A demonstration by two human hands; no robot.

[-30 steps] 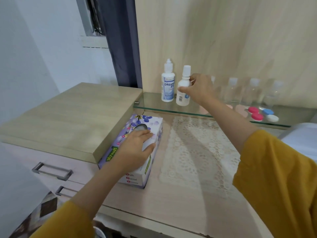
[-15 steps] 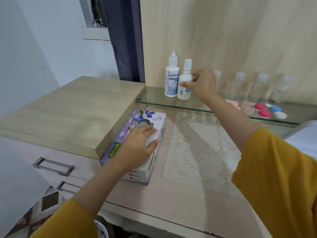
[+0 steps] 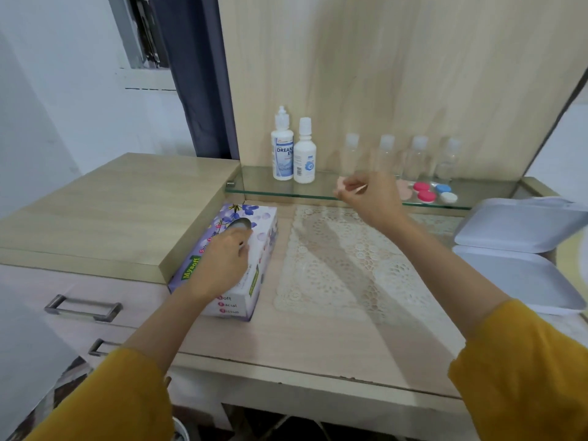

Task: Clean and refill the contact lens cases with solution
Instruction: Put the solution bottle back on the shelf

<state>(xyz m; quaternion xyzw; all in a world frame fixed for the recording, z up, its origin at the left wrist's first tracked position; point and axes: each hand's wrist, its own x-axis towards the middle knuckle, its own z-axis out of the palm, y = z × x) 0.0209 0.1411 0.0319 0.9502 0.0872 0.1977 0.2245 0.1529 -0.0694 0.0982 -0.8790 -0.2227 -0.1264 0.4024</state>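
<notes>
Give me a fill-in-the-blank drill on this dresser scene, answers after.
The left hand rests on a box of ___.
The taller solution bottle stands on a shelf made of ___.
The clear bottles along that shelf number ___.
Answers: tissues; glass; four.

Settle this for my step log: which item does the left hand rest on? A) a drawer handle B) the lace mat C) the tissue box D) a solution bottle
C: the left hand lies on top of the tissue box, with its fingers at the box's opening.
</notes>
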